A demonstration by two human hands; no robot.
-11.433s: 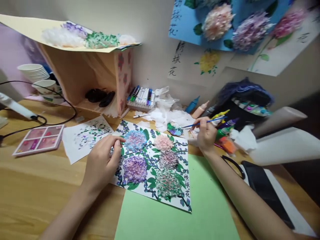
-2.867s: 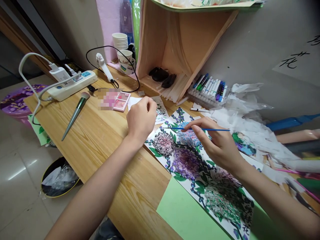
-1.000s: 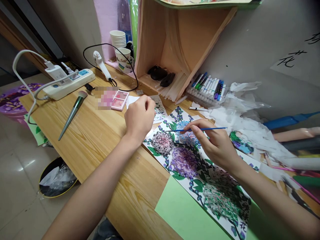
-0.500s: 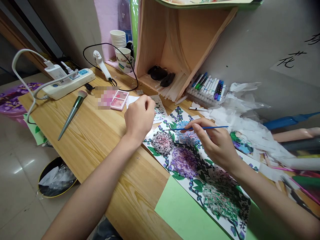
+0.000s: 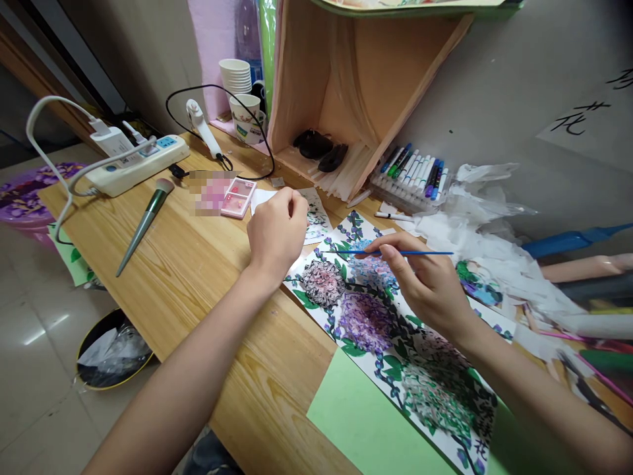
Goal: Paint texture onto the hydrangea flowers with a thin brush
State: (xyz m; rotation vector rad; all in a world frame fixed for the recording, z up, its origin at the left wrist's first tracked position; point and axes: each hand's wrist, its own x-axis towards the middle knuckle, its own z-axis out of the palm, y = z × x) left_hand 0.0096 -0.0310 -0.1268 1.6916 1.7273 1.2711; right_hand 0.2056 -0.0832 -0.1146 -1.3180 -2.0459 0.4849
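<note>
My right hand [image 5: 420, 277] pinches a thin blue paintbrush [image 5: 420, 253], held nearly level over the upper part of a flower painting [image 5: 363, 353]. The brush's tip points left, near the painted leaves; whether it touches the paper I cannot tell. Round blooms in pink, purple, blue and green cover the white sheet, with dark stems between them. My left hand [image 5: 277, 227] is closed beside the painting's upper left edge. Its fingertips are hidden, so anything inside is out of sight. Behind it a smaller painted paper [image 5: 316, 214] shows in part. Light green paper [image 5: 341, 412] lies under the painting.
Left on the wooden table [image 5: 198, 264] are a makeup brush [image 5: 145, 227], a pink palette [image 5: 238, 198] and a power strip [image 5: 143, 165]. Markers [image 5: 415, 170], crumpled tissues [image 5: 499, 231] and a paint-smeared sheet [image 5: 477, 284] crowd the right. Paper cups [image 5: 244, 119] stand behind.
The paintbrush has turned slightly, its tip now a little farther left and higher. My left hand stays closed in the same place.
</note>
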